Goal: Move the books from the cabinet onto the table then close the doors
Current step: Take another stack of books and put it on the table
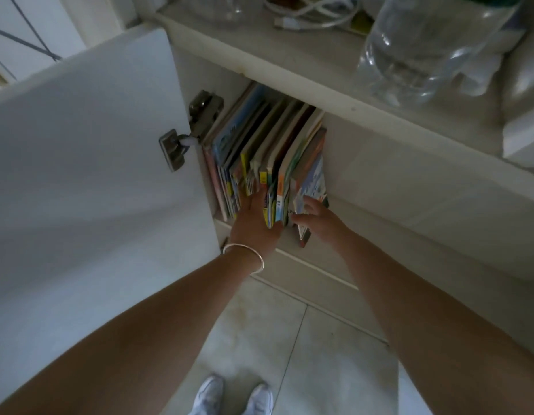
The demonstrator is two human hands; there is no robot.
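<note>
Several thin, colourful books (268, 145) stand upright in a row inside the low white cabinet (394, 181), at its left side. My left hand (253, 223) has its fingers pushed in between the books and its thumb on the outer spines, gripping a bunch of them. My right hand (316, 220) reaches to the rightmost book, fingers spread and touching its cover, which leans outward. The left door (95, 163) is swung wide open; its metal hinge (188, 130) shows. No right door is visible.
The cabinet's top (319, 64) carries a large clear water bottle (433, 46), a white cable (313, 16) and a glass jar. Pale floor tiles (289, 339) lie below, with my white shoes (233, 396) at the bottom edge.
</note>
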